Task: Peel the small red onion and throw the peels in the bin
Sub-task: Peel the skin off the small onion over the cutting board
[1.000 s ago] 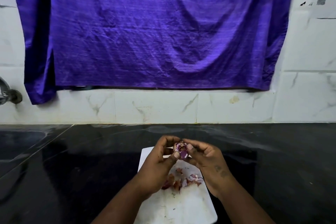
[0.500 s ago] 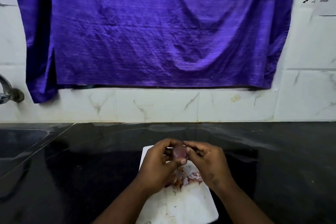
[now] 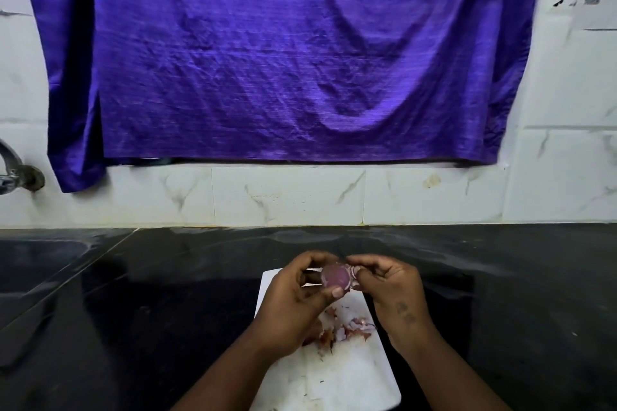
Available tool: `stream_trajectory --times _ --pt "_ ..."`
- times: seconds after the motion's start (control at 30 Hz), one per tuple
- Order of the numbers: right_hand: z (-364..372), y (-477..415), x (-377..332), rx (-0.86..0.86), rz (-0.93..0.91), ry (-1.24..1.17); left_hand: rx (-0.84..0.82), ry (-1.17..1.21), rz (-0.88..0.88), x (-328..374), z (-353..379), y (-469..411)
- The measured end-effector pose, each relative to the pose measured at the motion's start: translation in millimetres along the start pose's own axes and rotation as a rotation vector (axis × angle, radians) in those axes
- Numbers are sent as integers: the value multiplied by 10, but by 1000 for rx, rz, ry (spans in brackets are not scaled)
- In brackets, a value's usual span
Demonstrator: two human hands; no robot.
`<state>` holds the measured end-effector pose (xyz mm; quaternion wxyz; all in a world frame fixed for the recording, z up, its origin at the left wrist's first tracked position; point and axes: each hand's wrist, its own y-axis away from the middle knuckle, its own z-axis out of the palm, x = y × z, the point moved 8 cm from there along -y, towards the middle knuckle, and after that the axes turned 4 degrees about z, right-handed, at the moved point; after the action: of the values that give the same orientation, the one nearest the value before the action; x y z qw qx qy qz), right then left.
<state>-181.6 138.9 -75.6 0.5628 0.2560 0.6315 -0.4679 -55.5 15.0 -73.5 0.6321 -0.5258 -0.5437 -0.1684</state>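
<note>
A tap (image 3: pixel 16 170) is sticking out at the far left. The left hand (image 3: pixel 297 294) is gripping the small red onion (image 3: pixel 335 278) above the white board (image 3: pixel 350 377). The right hand (image 3: pixel 390 284) is pinching its skin. Peels (image 3: pixel 347 330) are lying on the board.

Home kitchen: tap (image 3: pixel 13 170), tiled wall (image 3: pixel 287 195).

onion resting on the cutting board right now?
No, the onion is held above the cutting board between the left hand and right hand.
</note>
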Motion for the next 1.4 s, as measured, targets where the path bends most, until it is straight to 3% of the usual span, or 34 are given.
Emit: stream_trajectory --times 0.13,0.3,0.4,0.47,0.6,0.8,1.0,1.4 --pt "-4 15 136 -6 128 -105 -3 96 -13 -6 17 5" --pt "92 30 235 -119 97 174 89 157 -18 -6 -78 -23" --pt "159 58 187 -188 -38 495 128 164 -40 -46 -132 -47" --pt "167 84 154 -202 -59 556 147 142 -56 -84 -157 -56" --pt "172 105 76 -189 -54 476 141 86 -82 -94 -150 -51" --pt "181 125 -40 -192 35 0 171 -46 -75 -110 -186 -45" --pt "190 192 -189 -221 -100 140 113 -179 -25 -59 -169 -57" --pt "144 281 -324 -211 -300 385 22 -207 -56 -79 -121 -42"
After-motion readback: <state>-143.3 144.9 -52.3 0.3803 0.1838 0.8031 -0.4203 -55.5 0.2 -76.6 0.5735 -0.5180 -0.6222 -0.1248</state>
